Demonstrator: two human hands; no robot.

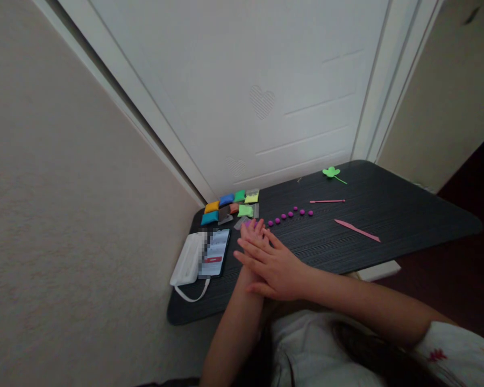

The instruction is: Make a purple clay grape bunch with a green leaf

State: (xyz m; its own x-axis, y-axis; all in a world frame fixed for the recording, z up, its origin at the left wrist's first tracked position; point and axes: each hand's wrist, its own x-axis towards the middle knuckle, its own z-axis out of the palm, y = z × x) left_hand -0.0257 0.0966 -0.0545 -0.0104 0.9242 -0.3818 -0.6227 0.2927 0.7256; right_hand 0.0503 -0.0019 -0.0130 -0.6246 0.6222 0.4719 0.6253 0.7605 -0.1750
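My right hand [272,266] lies flat across my left hand [253,231], palm to palm, with its fingers stretched out and slightly apart. Most of my left hand is covered; its straight fingertips show beyond the right one. Whatever may be between the palms is hidden. Just past the fingertips is a small clear bag with purple clay [247,222], partly covered by the hands. To the right of it, several small purple clay balls [283,216] form a loose, curving row on the dark table [298,242].
Several clay packets [226,200] in different colours sit at the back left. Nearer are a phone [220,252] and a white case [189,260] with a cable. On the right lie a pink thin tool [326,201], a pink knife [357,230] and a green clover shape [331,172].
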